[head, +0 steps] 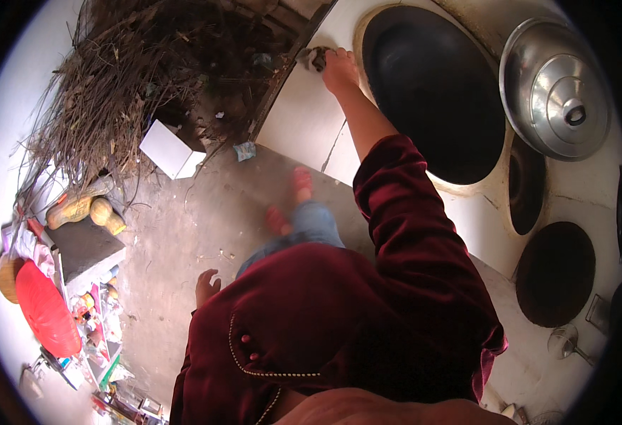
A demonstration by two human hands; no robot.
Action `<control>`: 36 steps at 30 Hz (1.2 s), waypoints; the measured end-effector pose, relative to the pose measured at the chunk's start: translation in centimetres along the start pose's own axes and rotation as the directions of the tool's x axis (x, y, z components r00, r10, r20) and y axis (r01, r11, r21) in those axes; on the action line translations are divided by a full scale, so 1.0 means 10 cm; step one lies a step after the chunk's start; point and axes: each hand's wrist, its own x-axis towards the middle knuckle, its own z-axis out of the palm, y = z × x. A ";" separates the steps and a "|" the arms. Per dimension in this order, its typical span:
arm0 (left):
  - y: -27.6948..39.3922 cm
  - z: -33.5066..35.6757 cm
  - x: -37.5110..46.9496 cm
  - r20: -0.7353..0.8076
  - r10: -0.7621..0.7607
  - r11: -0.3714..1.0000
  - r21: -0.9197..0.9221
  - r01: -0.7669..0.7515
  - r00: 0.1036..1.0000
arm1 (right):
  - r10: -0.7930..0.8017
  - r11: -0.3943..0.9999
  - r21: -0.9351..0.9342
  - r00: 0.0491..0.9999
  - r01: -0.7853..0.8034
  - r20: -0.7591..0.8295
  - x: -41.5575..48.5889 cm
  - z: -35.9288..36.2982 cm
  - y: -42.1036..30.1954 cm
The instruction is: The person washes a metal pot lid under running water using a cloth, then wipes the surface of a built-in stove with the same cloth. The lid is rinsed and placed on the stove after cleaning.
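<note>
My right hand (341, 71) reaches across the white tiled stove top (303, 119). It grips a crumpled, dirty grey-brown rag (317, 57) pressed on the tiles near the stove's far left edge. Just right of that hand, a large black wok (430, 95) is set into the stove, and nothing shows inside its dark bowl. My left hand (207, 288) hangs by my side over the floor, fingers apart and holding nothing.
A domed metal lid (542, 101) leans at the wok's right. Beyond lie a smaller dark pan (526, 183) and a round black lid or pan (555, 273). Brushwood (114, 90), a white box (167, 149), squashes (106, 213) and a red plastic-wrapped bundle (47, 308) stand left.
</note>
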 end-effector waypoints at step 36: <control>0.23 0.08 0.43 0.109 -0.083 0.996 -0.033 0.087 0.991 | -0.607 0.709 0.308 0.771 0.635 -0.191 -0.85 -0.12 -0.52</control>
